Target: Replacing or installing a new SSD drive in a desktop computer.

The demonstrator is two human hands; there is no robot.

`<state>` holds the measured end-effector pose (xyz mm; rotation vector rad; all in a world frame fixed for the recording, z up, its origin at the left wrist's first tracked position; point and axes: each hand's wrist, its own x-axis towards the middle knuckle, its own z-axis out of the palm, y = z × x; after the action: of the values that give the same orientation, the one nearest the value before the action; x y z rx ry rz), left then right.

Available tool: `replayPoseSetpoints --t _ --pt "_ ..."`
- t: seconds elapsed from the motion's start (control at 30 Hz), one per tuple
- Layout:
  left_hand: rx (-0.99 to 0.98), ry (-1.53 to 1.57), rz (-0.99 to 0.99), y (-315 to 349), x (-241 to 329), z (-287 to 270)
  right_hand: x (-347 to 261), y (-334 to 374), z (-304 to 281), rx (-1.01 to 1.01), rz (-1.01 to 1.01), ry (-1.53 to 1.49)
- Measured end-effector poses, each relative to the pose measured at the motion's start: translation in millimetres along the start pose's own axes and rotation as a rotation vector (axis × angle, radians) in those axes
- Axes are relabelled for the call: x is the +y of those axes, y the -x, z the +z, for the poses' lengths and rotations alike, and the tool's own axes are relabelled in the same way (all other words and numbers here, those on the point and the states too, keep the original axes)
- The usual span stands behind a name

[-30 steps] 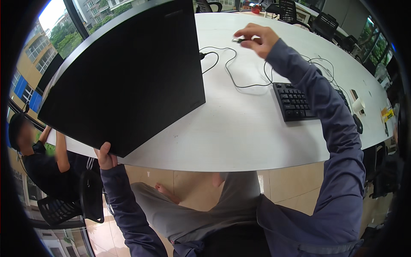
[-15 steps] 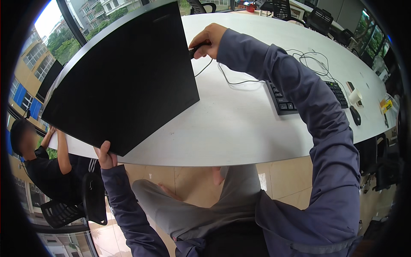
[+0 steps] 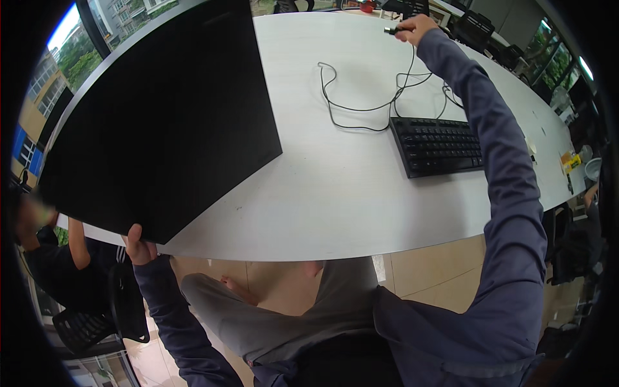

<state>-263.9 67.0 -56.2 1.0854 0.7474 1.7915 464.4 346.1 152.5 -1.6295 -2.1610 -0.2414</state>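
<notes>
A large black computer case [image 3: 161, 129] stands tilted on the left part of the white table [image 3: 335, 200]. My left hand [image 3: 138, 246] grips its near lower corner, thumb on the flat side; the other fingers are hidden behind it. Far right, above the table, my right hand [image 3: 418, 29] pinches a black USB plug [image 3: 391, 30] whose metal end points left. From that hand a thin black cable [image 3: 351, 108] hangs down and loops across the tabletop. Below the loops lies a black keyboard [image 3: 438, 147], partly covered by my right forearm.
A person [image 3: 48, 264] in dark clothes sits at the left, beside a black mesh chair [image 3: 129, 297]. Toward the right end of the table are a yellow packet [image 3: 570, 160] and a clear container [image 3: 593, 169]. Office chairs [image 3: 472, 27] stand beyond the far edge.
My right hand has moved from the case's side edge to the far right, carrying the plug away from it. The cable loops and more of the keyboard now show. My left hand keeps its grip.
</notes>
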Motion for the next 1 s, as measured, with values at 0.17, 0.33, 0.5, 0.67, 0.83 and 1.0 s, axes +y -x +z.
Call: replayPoseSetpoints --t 0.17,0.33,0.5,0.67,0.83,1.0 --pt "-0.077 0.017 -0.035 -4.8 -5.5 -13.4 15.4 -62.9 -77.9 0.832 0.705 0.139" --pt "-0.049 0.031 -0.052 -7.6 -7.8 -22.7 34.3 -98.5 -70.3 1.043 0.662 0.159" --pt "-0.075 0.032 -0.066 -2.2 -3.3 -31.9 9.2 -102.5 2.5 0.86 0.571 -0.016" --pt "-0.084 0.044 -0.065 -4.5 -10.5 -28.4 2.8 -95.6 92.9 0.573 0.131 -0.12" --pt "-0.094 0.027 -0.061 0.4 -5.2 -33.4 -54.9 -86.5 155.8 0.088 -0.023 0.045" --pt "-0.076 0.028 -0.047 0.8 -7.9 -25.3 -90.1 -80.7 188.1 -0.064 -0.01 0.103"
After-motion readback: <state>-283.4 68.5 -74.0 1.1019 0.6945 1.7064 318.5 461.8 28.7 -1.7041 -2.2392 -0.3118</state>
